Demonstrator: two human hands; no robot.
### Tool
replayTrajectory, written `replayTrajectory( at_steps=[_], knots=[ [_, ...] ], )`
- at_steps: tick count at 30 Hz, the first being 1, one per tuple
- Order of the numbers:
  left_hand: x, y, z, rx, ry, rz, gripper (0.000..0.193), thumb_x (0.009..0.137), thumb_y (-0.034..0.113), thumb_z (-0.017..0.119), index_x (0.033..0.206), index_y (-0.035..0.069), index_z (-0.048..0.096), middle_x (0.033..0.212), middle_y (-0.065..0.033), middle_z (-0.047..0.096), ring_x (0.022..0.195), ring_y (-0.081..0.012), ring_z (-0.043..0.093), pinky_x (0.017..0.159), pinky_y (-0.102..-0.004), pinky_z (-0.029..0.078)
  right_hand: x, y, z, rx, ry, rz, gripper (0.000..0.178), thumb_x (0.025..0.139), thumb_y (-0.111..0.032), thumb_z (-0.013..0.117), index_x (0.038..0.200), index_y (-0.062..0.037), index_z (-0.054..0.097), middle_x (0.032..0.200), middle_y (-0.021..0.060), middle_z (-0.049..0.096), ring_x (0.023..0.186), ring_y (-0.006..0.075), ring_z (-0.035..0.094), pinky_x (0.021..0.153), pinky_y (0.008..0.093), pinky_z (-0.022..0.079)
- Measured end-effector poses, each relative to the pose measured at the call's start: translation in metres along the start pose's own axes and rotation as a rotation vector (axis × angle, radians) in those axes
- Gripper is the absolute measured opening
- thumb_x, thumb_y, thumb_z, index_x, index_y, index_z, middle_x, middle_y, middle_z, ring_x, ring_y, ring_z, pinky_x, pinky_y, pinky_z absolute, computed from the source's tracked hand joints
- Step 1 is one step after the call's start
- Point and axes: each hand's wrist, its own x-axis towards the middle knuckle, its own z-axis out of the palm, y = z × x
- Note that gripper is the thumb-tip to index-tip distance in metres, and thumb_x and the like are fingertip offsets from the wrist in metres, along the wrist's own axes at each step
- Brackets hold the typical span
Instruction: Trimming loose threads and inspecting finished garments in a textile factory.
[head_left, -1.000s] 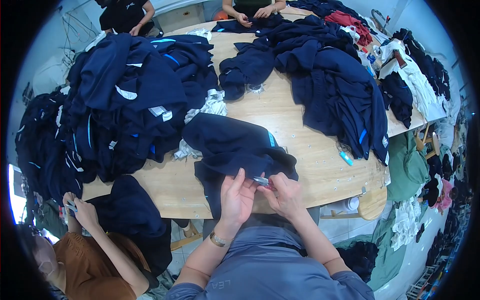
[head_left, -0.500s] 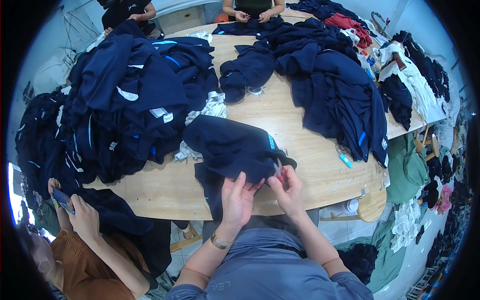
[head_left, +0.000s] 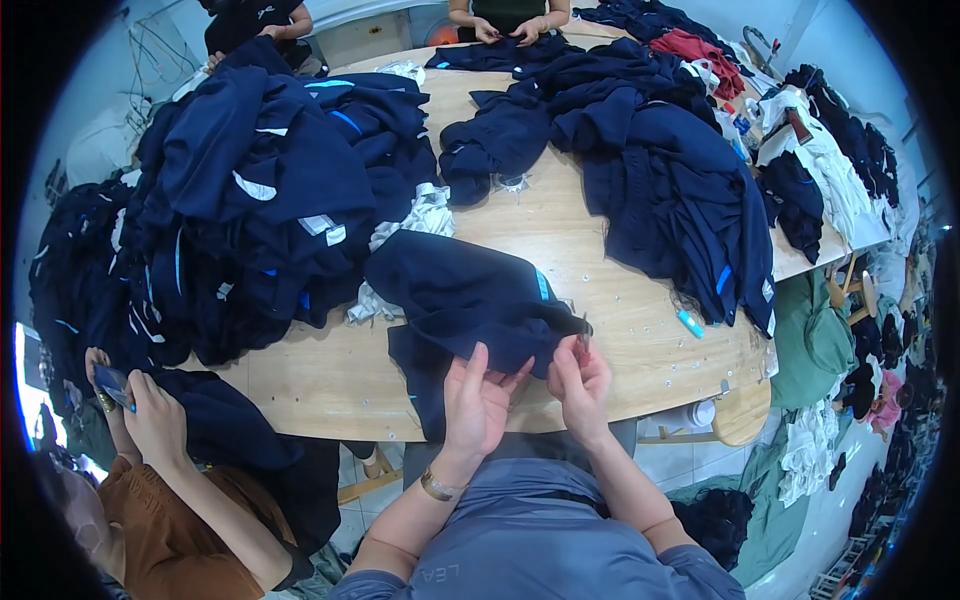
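Note:
A navy blue garment [head_left: 470, 295] with a light blue stripe lies on the table in front of me, its near part hanging over the edge. My left hand [head_left: 480, 400] is palm up at the garment's near edge, holding it between the thumb and the fingers, which are partly under the cloth. Just beside the garment's right end, my right hand [head_left: 580, 385] is closed round small thread snips [head_left: 585, 328]. Their metal tips point away from me, and my fingers cover most of the handle.
A tall heap of navy garments [head_left: 270, 170] stands at the left, and another navy pile [head_left: 670, 180] lies at the right. A turquoise marker-like object [head_left: 690, 323] rests on the wooden table [head_left: 530, 225]. One person sits at my left with a phone [head_left: 112, 385]; two others are across the table.
My right hand has turned and closed more, and the snips have swung from pointing leftward at the cloth to pointing away from me. My left hand keeps its hold.

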Motion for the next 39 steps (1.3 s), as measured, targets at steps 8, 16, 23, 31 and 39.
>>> replayTrajectory(
  at_steps=[8,16,23,31,39],
  knots=[
    [0.003,0.002,-0.001,-0.013,0.023,-0.002,0.024,0.098,0.021,0.040,0.111,0.005,0.049,0.112,-0.0109,0.058,0.105,-0.0219,0.058,0.094,-0.0454,0.045,0.006,0.005,-0.013,-0.141,0.022,-0.079,0.014,0.092,-0.019,0.052,0.093,-0.0057,0.047,0.063,-0.0032,0.040,0.048,0.0043,0.034,0.044,0.0199,0.026],
    [0.005,0.002,-0.004,-0.013,0.084,-0.036,0.021,0.092,0.013,0.052,0.112,0.006,0.049,0.106,-0.0090,0.059,0.098,-0.0181,0.059,0.085,-0.0376,0.052,0.007,0.009,-0.010,-0.929,0.001,-0.471,0.027,0.076,-0.025,0.071,0.076,-0.0037,0.055,0.065,0.0084,0.051,0.050,0.0228,0.050,0.047,0.0296,0.038],
    [0.004,0.000,-0.007,0.010,0.080,-0.030,0.021,0.092,0.014,0.052,0.111,0.006,0.048,0.105,-0.0080,0.059,0.095,-0.0174,0.060,0.082,-0.0360,0.053,0.011,0.010,-0.012,-1.089,-0.036,-0.610,0.030,0.074,-0.031,0.071,0.073,-0.0065,0.054,0.063,0.0056,0.046,0.047,0.0209,0.048,0.044,0.0304,0.035],
    [0.001,-0.002,-0.004,0.090,0.057,0.045,0.022,0.092,0.010,0.052,0.113,0.006,0.048,0.105,-0.0084,0.058,0.095,-0.0172,0.059,0.081,-0.0345,0.052,0.012,0.012,-0.009,-1.031,0.005,-0.592,0.031,0.075,-0.033,0.070,0.072,-0.0065,0.054,0.062,0.0056,0.048,0.048,0.0216,0.048,0.045,0.0303,0.036],
    [0.001,-0.006,-0.001,0.120,0.060,0.093,0.023,0.090,0.007,0.053,0.113,0.004,0.047,0.105,-0.0090,0.058,0.095,-0.0180,0.059,0.083,-0.0354,0.052,0.004,0.001,0.002,-0.619,0.099,-0.307,0.018,0.081,-0.017,0.067,0.083,-0.0019,0.057,0.065,0.0026,0.053,0.052,0.0088,0.047,0.048,0.0214,0.037]
  ],
)
